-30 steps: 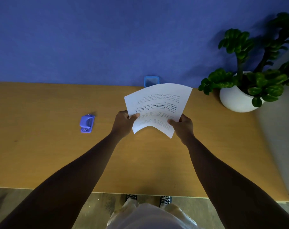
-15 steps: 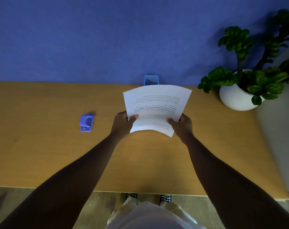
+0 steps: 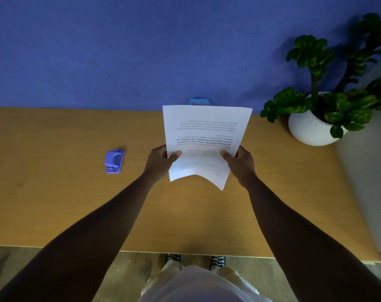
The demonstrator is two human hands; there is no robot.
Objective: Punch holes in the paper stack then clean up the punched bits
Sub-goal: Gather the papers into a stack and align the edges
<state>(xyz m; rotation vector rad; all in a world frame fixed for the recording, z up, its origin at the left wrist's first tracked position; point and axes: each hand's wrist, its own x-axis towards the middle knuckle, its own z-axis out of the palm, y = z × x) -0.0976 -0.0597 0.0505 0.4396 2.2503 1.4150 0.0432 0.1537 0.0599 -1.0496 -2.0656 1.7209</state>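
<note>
Both hands, left hand and right hand, are gripping the paper stack, now squared and raised upright above the bench; the hole punch is lying untouched at left, so punching is not yet begun.

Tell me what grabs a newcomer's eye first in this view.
The white paper stack stands out, lifted above the middle of the wooden desk, gripped at its sides by the left hand and right hand. A small purple hole punch sits alone to the left, and a potted plant fills the far right corner.
</note>
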